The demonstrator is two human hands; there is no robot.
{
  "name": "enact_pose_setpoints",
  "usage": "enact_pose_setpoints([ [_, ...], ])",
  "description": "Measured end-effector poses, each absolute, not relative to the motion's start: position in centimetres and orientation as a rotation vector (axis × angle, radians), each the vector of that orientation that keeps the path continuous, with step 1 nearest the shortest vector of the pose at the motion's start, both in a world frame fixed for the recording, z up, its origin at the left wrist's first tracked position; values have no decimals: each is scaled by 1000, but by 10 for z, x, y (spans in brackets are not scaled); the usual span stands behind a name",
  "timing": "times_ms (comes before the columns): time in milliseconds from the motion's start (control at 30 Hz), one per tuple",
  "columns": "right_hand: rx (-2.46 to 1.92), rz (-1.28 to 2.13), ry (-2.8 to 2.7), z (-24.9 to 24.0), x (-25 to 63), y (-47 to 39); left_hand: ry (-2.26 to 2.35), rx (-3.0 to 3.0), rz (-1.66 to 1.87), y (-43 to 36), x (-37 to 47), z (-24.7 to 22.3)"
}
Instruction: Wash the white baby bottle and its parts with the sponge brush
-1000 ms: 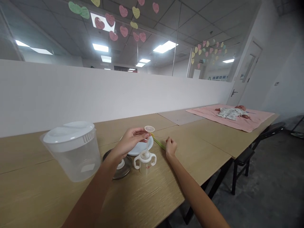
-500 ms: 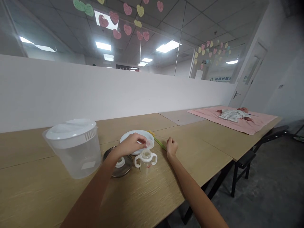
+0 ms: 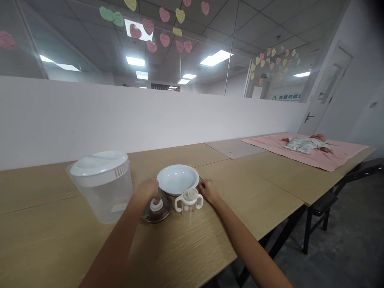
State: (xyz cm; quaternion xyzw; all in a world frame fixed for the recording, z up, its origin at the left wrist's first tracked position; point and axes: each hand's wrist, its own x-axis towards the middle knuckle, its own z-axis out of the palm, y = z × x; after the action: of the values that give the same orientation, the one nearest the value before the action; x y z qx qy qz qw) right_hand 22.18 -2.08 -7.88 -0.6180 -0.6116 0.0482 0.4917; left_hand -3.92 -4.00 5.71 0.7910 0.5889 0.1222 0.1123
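Note:
My left hand [image 3: 147, 191] reaches down over a round dark metal lid or dish [image 3: 163, 214]. Its fingers are closed at the top of a white ring-shaped bottle collar [image 3: 156, 205] lying there. To the right stands a clear baby bottle [image 3: 189, 208] with two white handles, and a small clear cap [image 3: 191, 194] rests over its mouth. My right hand [image 3: 210, 190], fingers curled in, is low beside the right handle, at the near end of a thin green stick [image 3: 201, 178] with a yellow tip. A white bowl [image 3: 177, 168] sits behind the bottle.
A clear plastic bucket [image 3: 105, 200] with a white lid stands at the left. At the table's far right a baby-like figure [image 3: 301, 145], apparently a doll, lies on a pink cloth [image 3: 322, 162]. A black stool [image 3: 322, 204] stands beyond the table's right edge.
My left hand has let go of the clear cap, now on the bottle, and moved left to the white collar. My right hand has come left and down, closer to the bottle. The view has shifted slightly.

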Motion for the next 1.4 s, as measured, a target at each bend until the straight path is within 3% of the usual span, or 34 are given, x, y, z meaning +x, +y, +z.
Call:
enact_pose_setpoints([
  [200, -1944, -2, -1707, -63, 218, -32, 1924, 2330, -155, -46, -29, 57],
  [333, -1874, -115, -1541, -56, 218, -35, 1969, 2400, -226, -55, -33, 78],
  [567, -1292, -352, -1279, -50, 220, -42, 1926, 2740, 198, -90, -14, 117],
  [900, -873, -930, -1419, -47, 211, -43, 1427, 3121, 492, -108, 56, 84],
  [1233, -726, -946, -1378, -40, 219, -43, 938, 3529, 687, -121, 73, 61],
  [1400, -770, -929, -1388, -43, 221, -41, 951, 3534, 758, -122, 74, 56],
])
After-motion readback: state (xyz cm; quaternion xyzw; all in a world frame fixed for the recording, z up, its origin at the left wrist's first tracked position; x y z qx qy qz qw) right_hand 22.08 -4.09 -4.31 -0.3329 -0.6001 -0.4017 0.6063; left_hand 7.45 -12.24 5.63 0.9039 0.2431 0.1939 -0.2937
